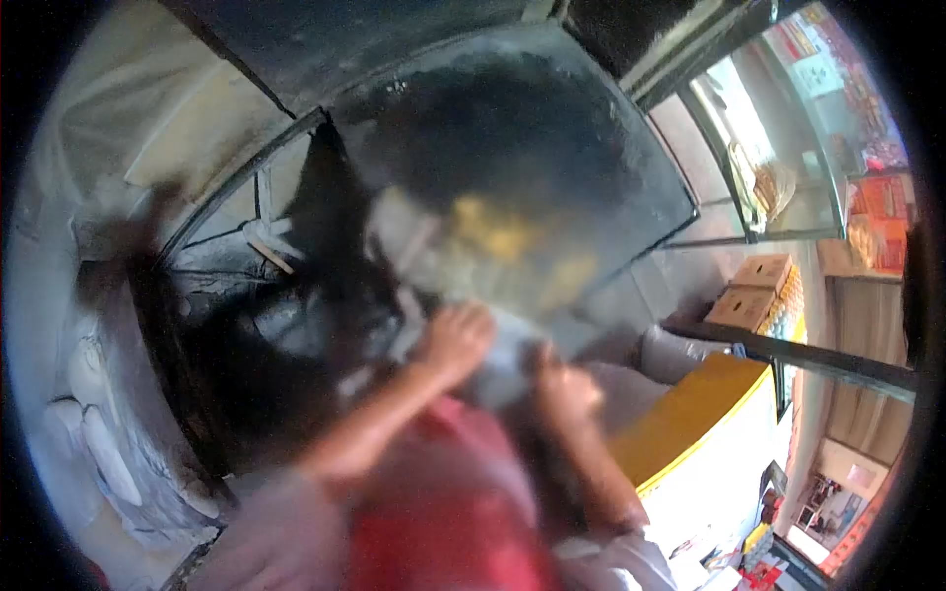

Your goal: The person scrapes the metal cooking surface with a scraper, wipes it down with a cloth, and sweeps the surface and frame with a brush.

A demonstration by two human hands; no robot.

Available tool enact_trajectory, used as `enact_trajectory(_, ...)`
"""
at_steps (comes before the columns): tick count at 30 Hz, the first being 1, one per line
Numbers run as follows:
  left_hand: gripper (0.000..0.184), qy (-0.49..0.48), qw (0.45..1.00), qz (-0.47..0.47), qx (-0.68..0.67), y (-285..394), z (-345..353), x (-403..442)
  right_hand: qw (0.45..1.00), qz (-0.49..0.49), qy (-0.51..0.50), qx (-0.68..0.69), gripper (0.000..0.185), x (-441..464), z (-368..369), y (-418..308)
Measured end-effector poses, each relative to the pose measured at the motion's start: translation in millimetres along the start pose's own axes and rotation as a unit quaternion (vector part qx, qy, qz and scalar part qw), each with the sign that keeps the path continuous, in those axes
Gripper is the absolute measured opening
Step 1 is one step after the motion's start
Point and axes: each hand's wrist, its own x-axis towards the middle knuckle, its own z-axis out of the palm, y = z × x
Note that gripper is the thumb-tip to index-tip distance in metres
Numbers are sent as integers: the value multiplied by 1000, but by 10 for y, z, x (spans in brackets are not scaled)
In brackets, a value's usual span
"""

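Motion smears the middle of the head view. My left hand (458, 340) is at the near side of a blurred pale grey, flat-looking thing (509, 350), its fingers curled down at the edge. To its right, my right hand (569, 392) is closed, with something dark by its thumb side; what it grips is too blurred to name. Just beyond the hands are blurred yellow pieces (493, 229) against a dark, sooty surface (512, 123). A whitish blurred shape (402, 234) shows left of them.
A yellow-topped white counter (690, 419) stands close on my right. Behind it are cardboard boxes (754, 291) and a grey sack-like thing (675, 353). At left, a dark metal frame (246, 177) borders a shadowed opening, with pale bundles (108, 453) near the wall.
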Motion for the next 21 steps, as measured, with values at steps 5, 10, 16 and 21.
enact_trajectory(5, 21, -81, 995, -39, -33, -274, -101, 742, 991, 50, -67, 100, 34, 688, 71, 371)
enact_trajectory(10, 28, -70, 994, 39, 76, -97, -201, 298, 998, 3, 43, 43, 37, 282, 276, 151)
enact_trajectory(16, 23, -188, 982, 8, 29, -201, -234, 880, 985, 96, -50, 131, 29, 666, -69, 442)
enact_trajectory(21, 21, 6, 988, 103, 114, -88, -94, 453, 993, 52, 57, 86, 42, 319, 255, 320)
